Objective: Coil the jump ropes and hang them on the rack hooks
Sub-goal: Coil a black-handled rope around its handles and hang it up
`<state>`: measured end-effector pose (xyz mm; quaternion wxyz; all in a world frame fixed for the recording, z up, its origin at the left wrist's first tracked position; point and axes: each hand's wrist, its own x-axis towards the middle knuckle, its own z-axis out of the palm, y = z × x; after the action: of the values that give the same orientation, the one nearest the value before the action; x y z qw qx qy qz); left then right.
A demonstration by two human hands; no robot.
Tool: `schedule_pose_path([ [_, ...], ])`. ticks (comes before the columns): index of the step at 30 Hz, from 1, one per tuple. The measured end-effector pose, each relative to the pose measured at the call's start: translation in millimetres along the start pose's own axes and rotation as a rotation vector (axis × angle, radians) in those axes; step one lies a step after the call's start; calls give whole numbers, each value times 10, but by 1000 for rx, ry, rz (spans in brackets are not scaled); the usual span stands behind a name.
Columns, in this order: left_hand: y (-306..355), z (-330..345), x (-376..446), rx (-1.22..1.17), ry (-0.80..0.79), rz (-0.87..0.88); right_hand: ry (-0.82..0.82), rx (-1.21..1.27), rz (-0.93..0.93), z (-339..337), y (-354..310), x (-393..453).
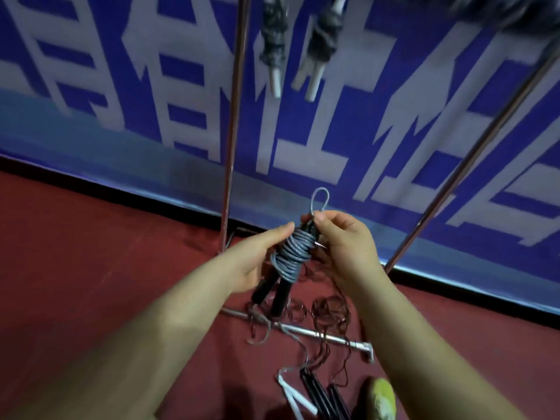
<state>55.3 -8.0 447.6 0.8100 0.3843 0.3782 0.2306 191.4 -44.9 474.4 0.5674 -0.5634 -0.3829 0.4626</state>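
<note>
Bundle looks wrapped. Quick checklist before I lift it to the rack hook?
1. Grey cord wound round the black handles: ok.
2. Hanging loop stands free above the bundle: ok.
3. Right hand pinches the loop base: ok.
4. Left hand supports the coil: ok.
5. Free hook on the rack: cannot tell, out of view.
6. Two bundles already hang above: ok.

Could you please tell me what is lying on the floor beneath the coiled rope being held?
Under the coiled rope: tangled loose ropes across the rack's base bar. Both hands and the coil cover some floor.
</note>
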Motion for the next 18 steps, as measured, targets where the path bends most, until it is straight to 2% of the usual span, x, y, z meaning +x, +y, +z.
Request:
schedule_pose_path([
  [3,469,118,6,111,44,35,43,-99,-128,16,-444,195],
  [12,1755,505,8,331,160,267,92,-109,-304,137,-1687,853],
  [18,2231,759,85,390,217,344,195,-123,-409,80,-2262,1311],
])
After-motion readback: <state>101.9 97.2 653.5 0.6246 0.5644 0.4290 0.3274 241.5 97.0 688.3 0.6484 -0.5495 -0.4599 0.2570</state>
